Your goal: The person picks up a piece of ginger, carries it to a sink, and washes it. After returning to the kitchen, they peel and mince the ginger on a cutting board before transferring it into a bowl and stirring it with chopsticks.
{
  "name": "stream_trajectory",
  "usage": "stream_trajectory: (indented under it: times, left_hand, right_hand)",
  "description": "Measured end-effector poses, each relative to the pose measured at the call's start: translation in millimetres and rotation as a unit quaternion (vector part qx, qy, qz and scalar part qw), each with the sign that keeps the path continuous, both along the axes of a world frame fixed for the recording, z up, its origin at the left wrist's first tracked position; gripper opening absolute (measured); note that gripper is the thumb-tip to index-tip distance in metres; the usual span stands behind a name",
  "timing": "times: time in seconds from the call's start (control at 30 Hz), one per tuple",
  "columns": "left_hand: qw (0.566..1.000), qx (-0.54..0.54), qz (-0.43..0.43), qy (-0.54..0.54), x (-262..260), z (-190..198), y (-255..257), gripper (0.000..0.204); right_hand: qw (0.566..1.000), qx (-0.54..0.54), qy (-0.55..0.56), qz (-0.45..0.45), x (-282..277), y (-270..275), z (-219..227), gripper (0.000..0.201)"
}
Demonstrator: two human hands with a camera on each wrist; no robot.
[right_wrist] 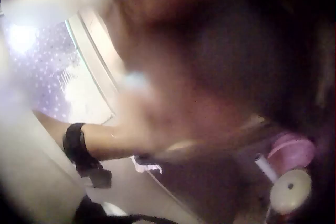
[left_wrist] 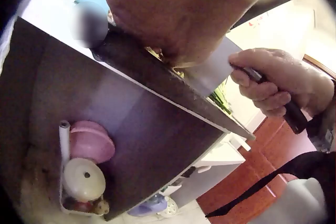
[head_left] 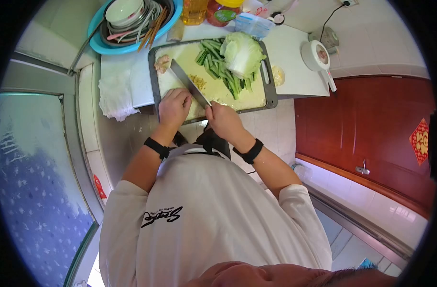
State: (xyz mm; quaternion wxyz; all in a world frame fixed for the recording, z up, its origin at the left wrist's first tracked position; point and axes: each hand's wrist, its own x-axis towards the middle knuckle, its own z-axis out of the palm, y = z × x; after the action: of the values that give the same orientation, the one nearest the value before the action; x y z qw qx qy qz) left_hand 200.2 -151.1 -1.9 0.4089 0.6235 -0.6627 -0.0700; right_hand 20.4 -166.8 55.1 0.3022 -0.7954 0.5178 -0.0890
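The knife lies low over the near left part of the cutting board. Its long axis runs diagonally, from the handle at the board's near edge up and away to the left, with the blade tip ending near a pale pink piece of food in the far left corner. The right hand forms the grip on the handle, fingers curled fully round it; the left wrist view confirms this closed grip on the dark handle. The left hand sits just left of the blade, fingers curled down onto the board. What it holds under the knuckles cannot be told. The left hand is thus the nearer one to the blade's cutting edge, and stands directly beside the blade's path.

A small heap of chopped pale bits lies just right of the blade. Further right on the board lie cut green stalks and a cabbage wedge, well apart from the knife.

The board rests on the desk. A white cloth lies to the left of the board, a blue basin of dishes stands beyond it, and a white ladle-like cup sits to the right
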Motion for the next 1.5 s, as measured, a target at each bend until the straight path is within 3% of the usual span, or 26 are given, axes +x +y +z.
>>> stream_trajectory:
  times: [0.47, 0.67, 1.17, 1.5]
  left_hand:
    - [1.0, -0.018, -0.001, 0.004, 4.8, -2.2, 1.4, 0.005]
    - [1.0, -0.005, -0.006, -0.014, 4.7, -0.5, 1.5, 0.006]
    - [1.0, 0.004, -0.004, -0.03, 13.6, 1.5, 8.3, 0.007]
    - [1.0, -0.003, 0.01, -0.02, 16.0, 4.4, 13.8, 0.004]
  right_hand:
    - [0.999, -0.017, 0.024, 0.014, -7.1, 9.7, 20.0, 0.03]
    - [1.0, -0.011, -0.003, -0.001, 2.7, 1.3, 2.1, 0.032]
    - [0.998, -0.039, 0.039, 0.036, -0.1, 8.1, 11.5, 0.03]
    - [1.0, -0.015, 0.019, 0.007, 0.4, 4.9, 12.7, 0.03]
